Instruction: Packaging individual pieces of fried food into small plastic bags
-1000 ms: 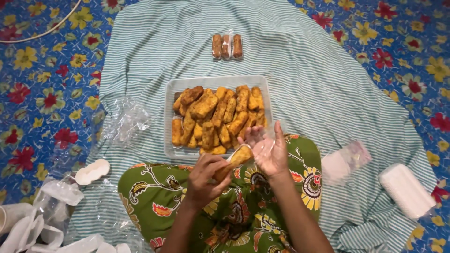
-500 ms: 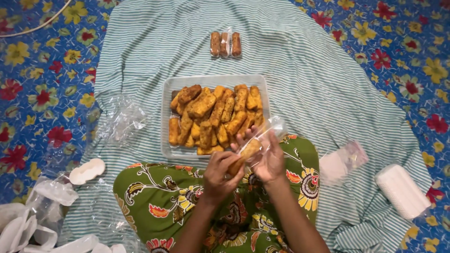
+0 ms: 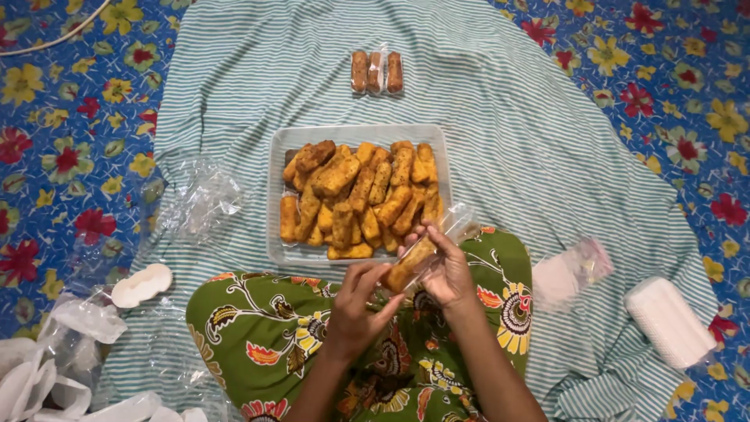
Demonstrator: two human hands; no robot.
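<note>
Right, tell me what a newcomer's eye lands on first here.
First, the clear tray heaped with golden fried sticks, centred on the striped cloth. Just below it, the left hand and right hand hold one fried stick in a clear plastic sleeve over the lap.

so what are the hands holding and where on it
One fried snack stick in a clear plastic sleeve. The left hand pinches its lower end; the right hand grips the sleeve around its upper part.
</note>
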